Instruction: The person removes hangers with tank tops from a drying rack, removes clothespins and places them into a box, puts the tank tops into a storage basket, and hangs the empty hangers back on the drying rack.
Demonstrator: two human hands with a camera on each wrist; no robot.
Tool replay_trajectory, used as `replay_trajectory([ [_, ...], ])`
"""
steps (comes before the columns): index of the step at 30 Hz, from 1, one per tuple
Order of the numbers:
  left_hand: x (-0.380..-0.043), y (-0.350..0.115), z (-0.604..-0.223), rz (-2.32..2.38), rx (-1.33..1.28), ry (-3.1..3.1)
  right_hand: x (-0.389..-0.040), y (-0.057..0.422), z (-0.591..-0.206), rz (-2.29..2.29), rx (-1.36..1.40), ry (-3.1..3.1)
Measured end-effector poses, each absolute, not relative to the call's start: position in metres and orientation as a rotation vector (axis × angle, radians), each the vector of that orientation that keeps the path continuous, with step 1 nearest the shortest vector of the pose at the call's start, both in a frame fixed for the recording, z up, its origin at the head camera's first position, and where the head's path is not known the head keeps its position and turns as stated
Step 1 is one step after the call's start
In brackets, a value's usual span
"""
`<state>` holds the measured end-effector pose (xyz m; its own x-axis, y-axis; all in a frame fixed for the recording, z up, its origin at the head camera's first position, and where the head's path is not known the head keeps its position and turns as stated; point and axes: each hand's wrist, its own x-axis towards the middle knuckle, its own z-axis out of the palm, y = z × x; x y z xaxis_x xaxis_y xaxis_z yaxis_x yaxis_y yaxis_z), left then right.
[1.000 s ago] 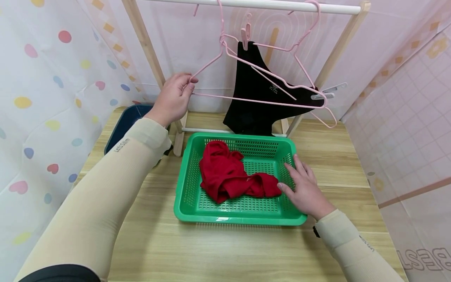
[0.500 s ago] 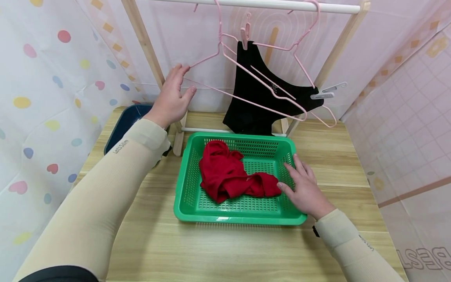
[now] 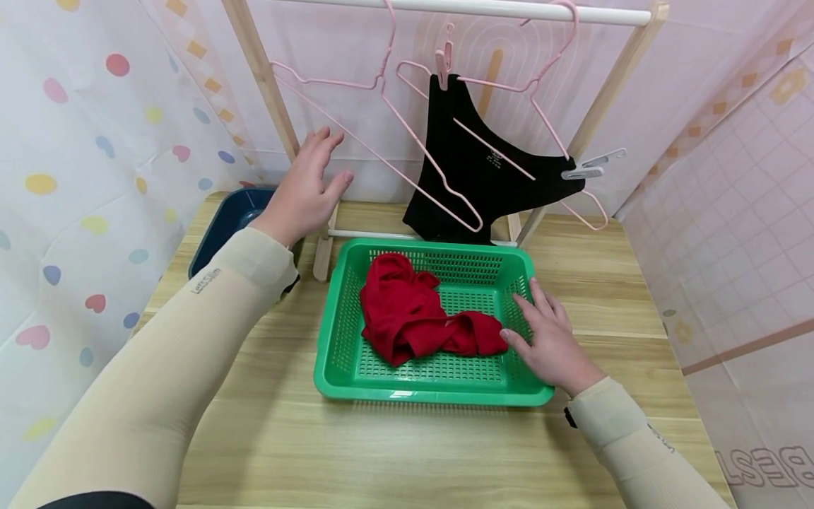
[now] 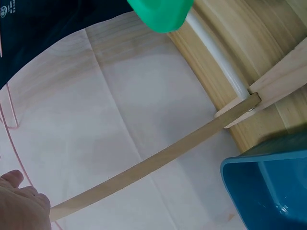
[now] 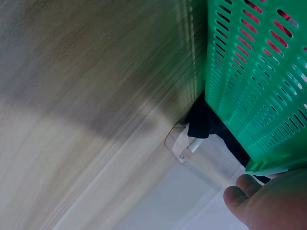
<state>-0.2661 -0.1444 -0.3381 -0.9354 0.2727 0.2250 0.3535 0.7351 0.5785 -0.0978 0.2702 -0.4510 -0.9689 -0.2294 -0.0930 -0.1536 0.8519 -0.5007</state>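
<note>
My left hand (image 3: 302,187) is raised by the rack's left post with its fingers spread, apart from the bare pink hanger (image 3: 432,161). That hanger hangs tilted from the rod, left end high, right end low in front of the black garment (image 3: 473,170). A pink clothespin (image 3: 443,63) and a grey clothespin (image 3: 584,172) are on the garment, which hangs at a second pink hanger (image 3: 540,78). My right hand (image 3: 548,339) rests on the right rim of the green basket (image 3: 432,394), fingers loosely extended. Crumpled red cloth (image 3: 407,311) lies in the basket.
A wooden rack with a white rod (image 3: 496,8) stands at the back of the wooden table (image 3: 407,459). Behind my left forearm is a dark blue bin (image 3: 222,219). Patterned curtains (image 3: 114,141) enclose the sides and back.
My left hand has let go of the bare pink hanger and opened its fingers. The hanger has swung round, its left end rising and its right end dropping leftward. The right hand stays put.
</note>
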Motion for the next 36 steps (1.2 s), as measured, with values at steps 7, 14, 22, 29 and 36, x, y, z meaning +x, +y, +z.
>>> replay_trajectory([
  [7, -0.253, -0.152, -0.346, -0.968, -0.555, -2.776, -0.098, 0.270, -0.450, -0.753, -0.298, 2.869],
  [14, -0.237, -0.159, -0.354, -1.004, -0.567, -2.805, -0.098, 0.270, -0.450, -0.757, -0.310, 2.877],
  [22, -0.214, -0.161, -0.365, -0.899, -0.554, -2.940, -0.099, 0.271, -0.450, -0.761, -0.303, 2.866],
  [29, -0.188, -0.155, -0.380, -0.740, -0.575, -3.090, -0.098, 0.270, -0.449, -0.757, -0.293, 2.861],
  [36, -0.166, -0.152, -0.402, -0.547, -0.666, -3.174, -0.098, 0.271, -0.449, -0.755, -0.293, 2.857],
])
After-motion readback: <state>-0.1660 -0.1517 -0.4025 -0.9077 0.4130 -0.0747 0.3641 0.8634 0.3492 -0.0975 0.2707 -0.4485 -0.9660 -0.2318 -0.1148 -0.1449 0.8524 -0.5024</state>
